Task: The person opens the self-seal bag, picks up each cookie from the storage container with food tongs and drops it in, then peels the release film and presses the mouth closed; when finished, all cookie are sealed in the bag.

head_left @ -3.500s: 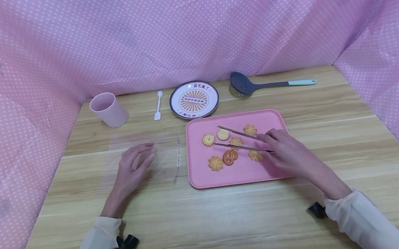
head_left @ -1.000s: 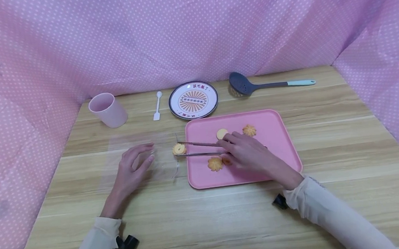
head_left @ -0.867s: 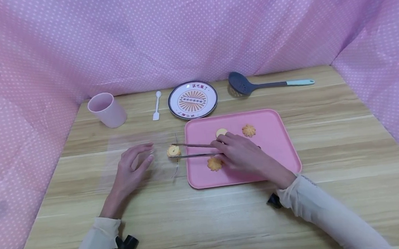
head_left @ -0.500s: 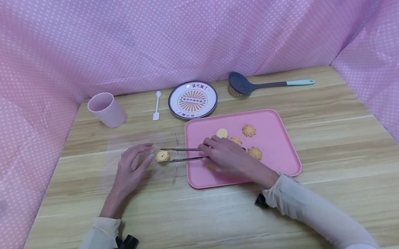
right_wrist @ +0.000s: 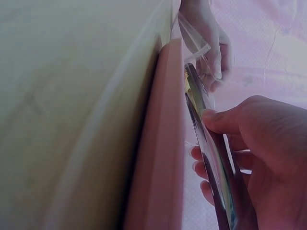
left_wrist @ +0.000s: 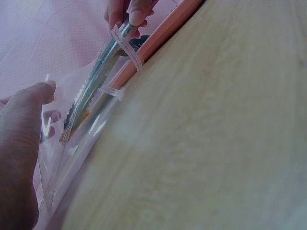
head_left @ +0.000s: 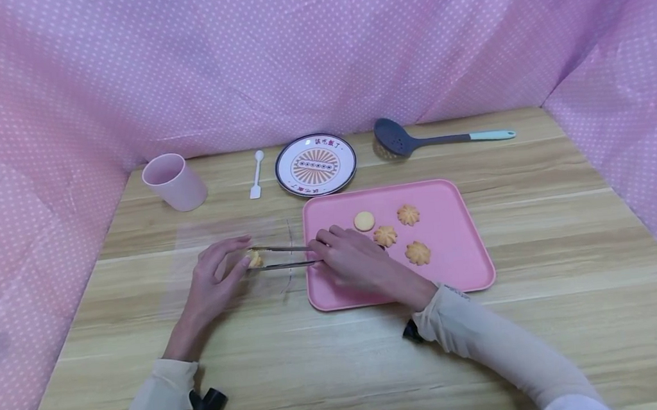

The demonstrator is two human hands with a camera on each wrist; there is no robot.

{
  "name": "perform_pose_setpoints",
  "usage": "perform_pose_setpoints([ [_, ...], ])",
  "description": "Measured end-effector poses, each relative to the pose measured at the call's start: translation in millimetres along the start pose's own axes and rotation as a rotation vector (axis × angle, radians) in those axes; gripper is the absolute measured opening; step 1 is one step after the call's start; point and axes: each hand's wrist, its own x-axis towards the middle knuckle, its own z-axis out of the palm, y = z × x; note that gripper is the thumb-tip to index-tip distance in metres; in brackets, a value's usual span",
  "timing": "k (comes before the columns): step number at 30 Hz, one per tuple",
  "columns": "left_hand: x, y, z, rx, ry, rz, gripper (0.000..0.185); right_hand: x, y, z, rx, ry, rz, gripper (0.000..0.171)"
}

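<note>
My right hand [head_left: 350,255] grips metal tongs [head_left: 287,265], its thumb on one arm and its fingers on the other in the right wrist view. Between the tong tips sits a yellowish cookie [head_left: 255,259]. Tips and cookie are inside a clear plastic bag [left_wrist: 98,96], past its mouth. Curled round the bag's film, my left hand [head_left: 215,275] has its thumb and index tip close to the cookie. Several cookies lie on the pink tray [head_left: 461,272]: a plain round cookie [head_left: 364,221] and flower-shaped cookies [head_left: 418,253]. My right hand covers the tray's left part.
Behind the tray lies a patterned plate [head_left: 316,165], with a white double-ended stirrer [head_left: 256,174] left of it. A pink cup [head_left: 174,183] stands at the back left. To the back right rests a slotted ladle [head_left: 395,138] with a mint handle end.
The tongs pinched a cookie from the tray and carried it left, over the tray's edge and into the bag. My right hand moved left with them; my left hand stayed put.
</note>
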Motion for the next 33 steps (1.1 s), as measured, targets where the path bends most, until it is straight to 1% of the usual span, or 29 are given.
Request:
perform_pose_setpoints([
  [3, -0.4, -0.3, 0.1, 0.004, 0.004, 0.007, 0.032, 3, -2, 3, 0.019, 0.022, -0.013, 0.018],
  [6, -0.8, -0.3, -0.1, 0.005, 0.006, 0.005, 0.032, 5, -4, 4, 0.037, 0.021, -0.014, 0.012],
  [8, -0.9, -0.3, -0.5, 0.006, 0.006, 0.004, 0.032, 6, -5, 4, 0.045, 0.012, -0.011, 0.011],
  [13, -1.2, -0.7, -0.9, 0.009, 0.000, -0.002, 0.032, 5, -6, 4, 0.066, -0.001, 0.002, 0.014],
  [16, -1.2, -0.2, -1.0, 0.012, -0.006, -0.015, 0.031, 1, -3, 2, 0.061, -0.017, 0.019, 0.019],
  [20, -0.8, 0.0, -0.9, 0.014, -0.003, -0.016, 0.029, -8, 4, -3, 0.061, -0.047, 0.060, 0.032],
  [22, -0.7, -0.1, -0.6, 0.014, 0.002, -0.011, 0.029, -14, 9, -6, 0.072, -0.050, 0.081, 0.034],
  [27, -0.9, -0.5, 0.1, 0.013, 0.004, -0.008, 0.029, -32, 22, -12, 0.085, -0.023, 0.108, 0.034],
  [33, -0.3, -0.8, 0.4, 0.014, 0.003, -0.003, 0.028, -56, 37, -22, 0.087, 0.022, 0.161, 0.035],
])
